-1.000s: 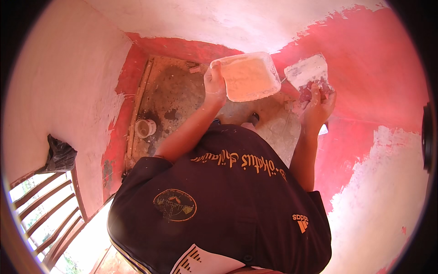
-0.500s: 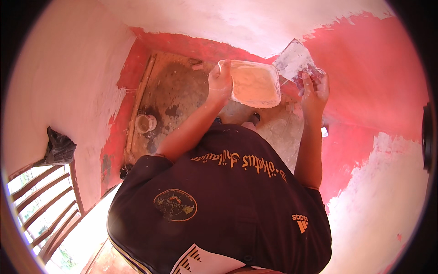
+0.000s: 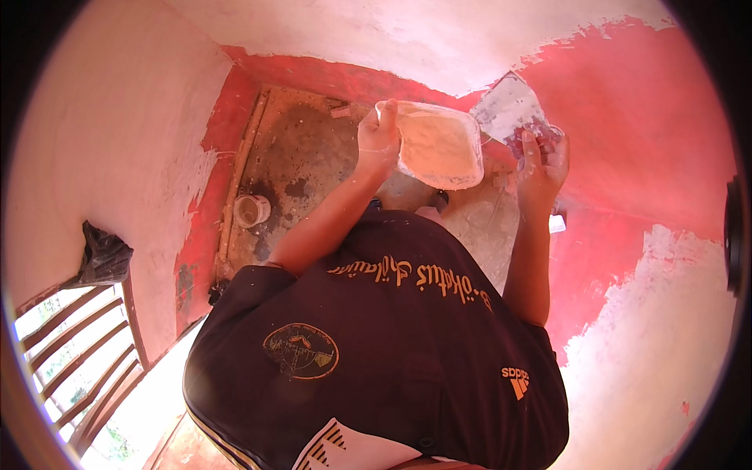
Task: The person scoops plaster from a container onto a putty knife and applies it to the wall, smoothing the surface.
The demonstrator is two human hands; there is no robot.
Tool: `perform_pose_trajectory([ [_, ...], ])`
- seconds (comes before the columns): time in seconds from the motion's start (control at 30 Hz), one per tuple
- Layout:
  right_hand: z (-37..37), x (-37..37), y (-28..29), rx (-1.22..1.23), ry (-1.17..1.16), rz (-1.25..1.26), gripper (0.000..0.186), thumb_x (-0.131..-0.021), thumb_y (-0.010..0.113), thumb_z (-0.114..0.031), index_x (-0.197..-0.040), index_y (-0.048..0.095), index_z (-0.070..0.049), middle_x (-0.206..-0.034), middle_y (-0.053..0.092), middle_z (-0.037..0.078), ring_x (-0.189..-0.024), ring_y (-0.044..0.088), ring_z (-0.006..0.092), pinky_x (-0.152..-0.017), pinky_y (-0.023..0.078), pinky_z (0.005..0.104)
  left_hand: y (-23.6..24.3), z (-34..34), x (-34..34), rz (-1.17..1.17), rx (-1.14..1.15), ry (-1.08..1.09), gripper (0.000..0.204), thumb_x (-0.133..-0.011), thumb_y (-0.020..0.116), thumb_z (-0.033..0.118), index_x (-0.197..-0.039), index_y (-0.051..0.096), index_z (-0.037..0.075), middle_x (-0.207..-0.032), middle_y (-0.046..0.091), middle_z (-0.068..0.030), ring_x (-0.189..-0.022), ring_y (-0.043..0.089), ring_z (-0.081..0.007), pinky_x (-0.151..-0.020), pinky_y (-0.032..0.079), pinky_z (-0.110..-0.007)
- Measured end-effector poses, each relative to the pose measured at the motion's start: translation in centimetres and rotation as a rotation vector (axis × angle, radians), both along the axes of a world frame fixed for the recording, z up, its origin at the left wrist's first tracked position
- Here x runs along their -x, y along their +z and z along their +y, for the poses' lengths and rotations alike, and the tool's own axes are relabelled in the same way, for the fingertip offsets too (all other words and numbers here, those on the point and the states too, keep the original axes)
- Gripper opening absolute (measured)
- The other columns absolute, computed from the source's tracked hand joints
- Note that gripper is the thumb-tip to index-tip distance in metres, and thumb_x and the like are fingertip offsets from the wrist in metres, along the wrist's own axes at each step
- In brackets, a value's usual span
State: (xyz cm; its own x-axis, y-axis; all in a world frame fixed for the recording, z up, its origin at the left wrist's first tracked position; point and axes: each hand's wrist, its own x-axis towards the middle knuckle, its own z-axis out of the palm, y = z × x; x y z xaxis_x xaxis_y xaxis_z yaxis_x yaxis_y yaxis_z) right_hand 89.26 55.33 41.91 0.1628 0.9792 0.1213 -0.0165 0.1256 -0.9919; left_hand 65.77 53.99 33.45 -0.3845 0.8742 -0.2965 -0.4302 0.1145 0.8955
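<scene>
My left hand (image 3: 379, 141) grips the left rim of a squarish plastic tub (image 3: 475, 174), thumb over the edge. Smooth pale putty (image 3: 437, 143) covers the inside of the tub. Off the tub's right side, my right hand (image 3: 546, 163) is closed on the handle end of a broad flat putty knife (image 3: 507, 103). White putty smears its blade, which points up and left toward the wall. The blade's lower left edge is close to the tub's upper right corner; whether they touch I cannot tell.
A red wall (image 3: 627, 117) partly coated in white stands to the right and ahead. A small bucket (image 3: 251, 211) sits on the stained floor (image 3: 301, 149) at left. A barred window (image 3: 82, 345) with a black plastic bag (image 3: 104, 252) above it is at lower left.
The putty knife and my right hand have dropped slightly. The tub's right side has tipped down a little. My left hand keeps its hold.
</scene>
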Motion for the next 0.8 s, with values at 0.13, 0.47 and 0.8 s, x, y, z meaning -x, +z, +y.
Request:
perform_pose_trajectory([
  [0.13,-0.1,0.5,-0.1,-0.109,-0.023,0.067,0.018,-0.1,0.066,-0.004,-0.116,0.057,-0.004,-0.101,0.068,0.004,-0.081,0.06,0.0059,-0.061,0.045,0.0214,-0.7,0.0,0.3,0.025,-0.003,-0.033,0.038,-0.108,0.054,0.035,-0.089,0.066,0.004,-0.074,0.053,0.0049,-0.069,0.045,-0.0045,-0.062,0.041,-0.026],
  [0.47,0.5,-0.1,1.0,-0.068,-0.067,0.063,0.022,-0.099,0.067,-0.004,-0.118,0.057,-0.003,-0.107,0.066,0.007,-0.092,0.063,0.0097,-0.077,0.052,0.0245,-1.1,0.0,0.5,-0.072,-0.039,0.038,0.032,-0.108,0.053,0.029,-0.096,0.069,0.004,-0.084,0.062,0.0026,-0.077,0.053,-0.0062,-0.069,0.047,-0.027],
  [0.8,0.6,0.2,-1.0,-0.064,0.035,-0.039,0.016,-0.099,0.067,-0.005,-0.112,0.058,-0.005,-0.099,0.069,0.003,-0.076,0.055,0.0023,-0.057,0.041,0.0185,0.0,-0.1,-0.8,0.016,-0.066,0.051,0.031,-0.109,0.052,0.027,-0.095,0.068,0.004,-0.083,0.061,0.0035,-0.077,0.052,-0.0057,-0.07,0.047,-0.026],
])
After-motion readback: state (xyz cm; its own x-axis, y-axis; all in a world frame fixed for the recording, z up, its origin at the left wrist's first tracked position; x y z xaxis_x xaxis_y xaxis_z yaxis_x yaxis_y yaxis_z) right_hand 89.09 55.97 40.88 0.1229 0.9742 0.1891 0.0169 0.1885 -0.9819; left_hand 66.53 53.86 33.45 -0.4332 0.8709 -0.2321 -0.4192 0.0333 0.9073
